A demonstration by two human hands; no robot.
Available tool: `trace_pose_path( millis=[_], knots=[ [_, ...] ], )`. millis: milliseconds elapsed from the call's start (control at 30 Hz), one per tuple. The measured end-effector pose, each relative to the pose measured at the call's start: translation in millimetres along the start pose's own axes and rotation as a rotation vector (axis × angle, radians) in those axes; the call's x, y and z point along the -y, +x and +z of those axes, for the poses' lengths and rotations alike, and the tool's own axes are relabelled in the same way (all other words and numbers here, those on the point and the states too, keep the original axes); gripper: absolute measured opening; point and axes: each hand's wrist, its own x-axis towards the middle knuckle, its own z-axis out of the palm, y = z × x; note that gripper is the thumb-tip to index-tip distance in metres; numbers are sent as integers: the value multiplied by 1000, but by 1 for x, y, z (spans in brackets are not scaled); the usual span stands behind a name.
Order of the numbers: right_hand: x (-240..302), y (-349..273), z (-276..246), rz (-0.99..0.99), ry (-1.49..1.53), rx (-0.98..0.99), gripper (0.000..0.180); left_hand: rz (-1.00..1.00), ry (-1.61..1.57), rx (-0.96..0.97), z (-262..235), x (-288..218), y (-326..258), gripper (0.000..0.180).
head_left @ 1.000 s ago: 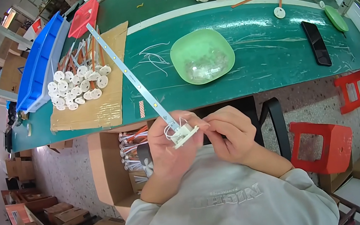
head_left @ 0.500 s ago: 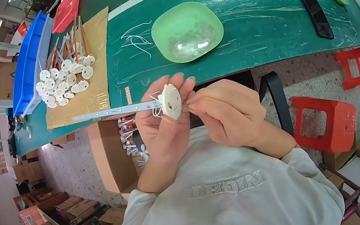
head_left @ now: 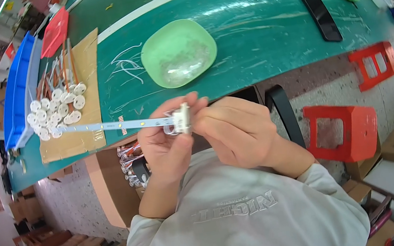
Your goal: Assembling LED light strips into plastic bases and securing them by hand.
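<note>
My left hand (head_left: 160, 150) is closed round a white round end cap (head_left: 182, 119), its thumb on the lower rim. From the cap a thin LED strip light (head_left: 109, 126) sticks out to the left, and white wires (head_left: 168, 126) loop at the joint. The cap is seen nearly edge-on. My right hand (head_left: 240, 131) pinches close against the cap's right face; what its fingertips hold, if anything, is hidden. Beyond the hands, a light green bowl (head_left: 149, 60) contains small clear pieces (head_left: 187, 62).
On cardboard (head_left: 89, 83) at left lie several white-capped strips (head_left: 56, 107), beside a blue bin (head_left: 19, 90) and a red tray (head_left: 55, 33). White wires (head_left: 129, 64) lie near the bowl. A black phone (head_left: 321, 17) rests at right. A red stool (head_left: 342, 131) stands on the floor.
The cap has turned from showing its face to nearly edge-on, and the strip now slopes up toward its left end. My right fingertips have closed in on the cap. The whole view has shifted.
</note>
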Motion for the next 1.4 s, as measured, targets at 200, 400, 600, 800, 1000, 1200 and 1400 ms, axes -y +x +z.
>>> trace_pose_path(
  millis=[200,400,600,800,1000,1200,1400],
  knots=[
    [-4,-4,6,-27,-11,38,16,-138,174,-7,-2,1,1,48],
    [-10,-3,14,29,73,7,16,-157,185,66,-6,-14,3,46],
    [-20,3,12,46,173,130,16,-269,306,200,-17,-35,12,42],
    [-23,-2,31,77,193,52,17,-326,458,209,-40,-38,12,42],
    [-16,0,34,92,160,57,17,-269,438,151,-38,-46,8,41],
    [-52,18,2,75,-84,-25,16,-304,1697,-36,-112,-155,68,36],
    [-97,9,-43,346,-280,-186,5,-195,2268,-110,-214,-233,104,35]
  ],
)
